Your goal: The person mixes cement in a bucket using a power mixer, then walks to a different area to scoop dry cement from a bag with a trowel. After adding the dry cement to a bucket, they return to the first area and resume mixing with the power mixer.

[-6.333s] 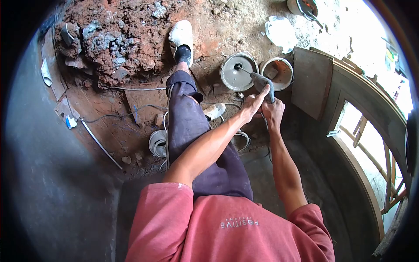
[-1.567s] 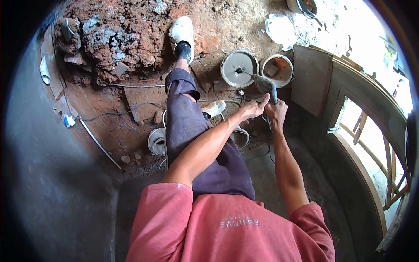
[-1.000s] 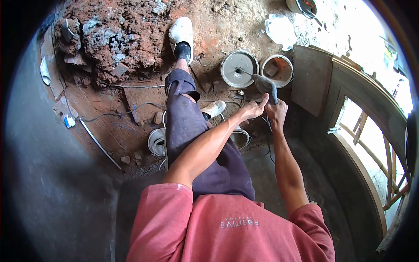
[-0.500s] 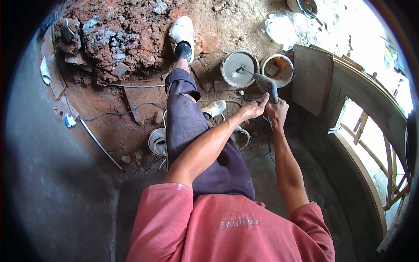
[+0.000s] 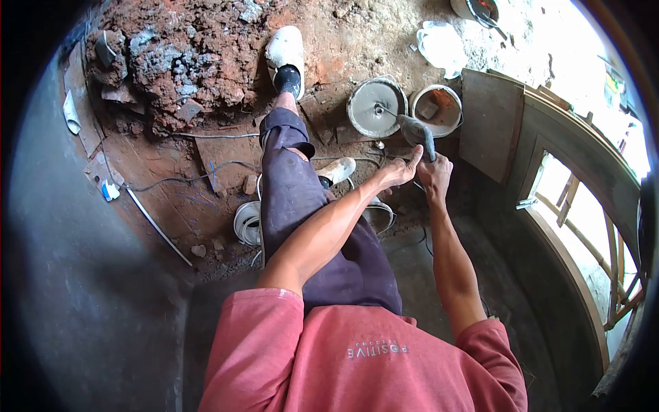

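A grey power drill (image 5: pixel 417 135) is gripped by my right hand (image 5: pixel 436 177), its fingers wrapped round the rear handle. My left hand (image 5: pixel 398 173) is closed just left of it, thumb raised against the drill's side; what its fingers hold is hidden. From the drill a thin rod slants left into a bucket (image 5: pixel 353 115) of wet grey mix (image 5: pixel 374 123), where a round hollow surrounds the rod's end. Touching that bucket on the right is a second bucket (image 5: pixel 453 103) with a pale block (image 5: pixel 429 110) inside.
Reddish rubble (image 5: pixel 185 69) is heaped at upper left. Cables and a white coil (image 5: pixel 247 223) lie near my legs. A board (image 5: pixel 491 123) leans right of the buckets, beside a window frame (image 5: pixel 570 254). A white bag (image 5: pixel 441 48) and another bucket (image 5: pixel 473 10) are beyond.
The mix's surface has changed, with a rounder hollow and rings now showing at the rod's end. The drill has tilted very slightly; both hands remain in nearly the same place.
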### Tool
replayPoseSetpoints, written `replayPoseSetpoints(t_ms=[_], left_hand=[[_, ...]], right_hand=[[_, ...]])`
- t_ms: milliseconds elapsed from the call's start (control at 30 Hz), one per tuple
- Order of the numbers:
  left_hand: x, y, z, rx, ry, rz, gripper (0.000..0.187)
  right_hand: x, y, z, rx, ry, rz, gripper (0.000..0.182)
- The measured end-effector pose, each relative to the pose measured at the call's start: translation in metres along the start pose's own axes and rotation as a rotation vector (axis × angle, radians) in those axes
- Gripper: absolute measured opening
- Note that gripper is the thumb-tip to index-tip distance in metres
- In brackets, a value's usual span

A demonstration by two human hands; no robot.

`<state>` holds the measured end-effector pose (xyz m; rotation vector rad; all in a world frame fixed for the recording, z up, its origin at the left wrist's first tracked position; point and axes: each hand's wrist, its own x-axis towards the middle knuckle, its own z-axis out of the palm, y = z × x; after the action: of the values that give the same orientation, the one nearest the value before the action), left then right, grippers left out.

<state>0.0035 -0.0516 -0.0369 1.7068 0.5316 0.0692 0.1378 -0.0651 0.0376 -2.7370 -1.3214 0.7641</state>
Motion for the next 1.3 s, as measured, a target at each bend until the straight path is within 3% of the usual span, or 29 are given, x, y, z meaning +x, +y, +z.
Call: replayPoseSetpoints(t_ms=[67, 267, 333, 367, 433, 567, 667, 867, 933, 967, 1033, 1067, 1133, 1267, 1300], left_hand=[[0.003, -0.005, 0.009, 0.126, 0.076, 0.064, 0.069], [0.005, -0.005, 0.004, 0.110, -0.139, -0.031, 0.067], [0.014, -0.007, 0.006, -0.289, -0.262, -0.276, 0.068], [0.012, -0.010, 0.007, -0.286, -0.260, -0.278, 0.068], [0.005, -0.014, 0.014, 0.167, 0.091, 0.119, 0.070], [0.008, -0.021, 0.030, 0.322, 0.119, 0.125, 0.072], [0.004, -0.020, 0.028, 0.531, 0.280, 0.199, 0.076], [0.006, -0.018, 0.024, 0.363, 0.069, 0.147, 0.072], [0.012, -0.024, 0.025, -0.122, -0.063, -0.048, 0.071], [0.010, -0.025, 0.029, -0.123, -0.064, -0.049, 0.071], [0.005, -0.020, 0.025, 0.539, 0.163, 0.230, 0.070], [0.006, -0.018, 0.021, 0.540, 0.163, 0.228, 0.070], [0.011, -0.019, 0.018, -0.056, -0.043, -0.031, 0.068], [0.010, -0.016, 0.011, -0.044, -0.025, -0.069, 0.079], [0.013, -0.016, 0.011, -0.161, -0.101, -0.159, 0.068]], right_hand=[[-0.001, -0.001, -0.002, -0.014, 0.008, -0.005, 0.031], [-0.002, 0.000, 0.000, 0.027, 0.008, 0.024, 0.035], [0.000, 0.003, -0.002, 0.009, 0.002, 0.002, 0.034], [0.002, 0.002, 0.000, 0.011, 0.002, -0.001, 0.034], [0.001, 0.003, 0.002, 0.005, 0.019, 0.017, 0.033], [0.000, 0.000, -0.003, 0.020, 0.006, 0.002, 0.032], [0.000, -0.001, -0.004, 0.046, -0.014, 0.023, 0.032], [-0.002, 0.000, -0.004, 0.055, 0.000, 0.017, 0.034], [0.000, 0.001, -0.002, 0.032, 0.024, -0.022, 0.034], [0.000, 0.002, -0.001, 0.032, 0.022, -0.020, 0.034], [0.001, 0.000, -0.003, 0.044, 0.012, -0.015, 0.034], [0.001, -0.001, -0.004, 0.046, 0.012, -0.016, 0.034], [0.002, -0.001, -0.003, 0.051, 0.003, -0.005, 0.034], [0.005, 0.001, 0.002, 0.042, 0.027, -0.027, 0.033], [0.006, -0.001, 0.001, 0.039, 0.013, -0.018, 0.033]])
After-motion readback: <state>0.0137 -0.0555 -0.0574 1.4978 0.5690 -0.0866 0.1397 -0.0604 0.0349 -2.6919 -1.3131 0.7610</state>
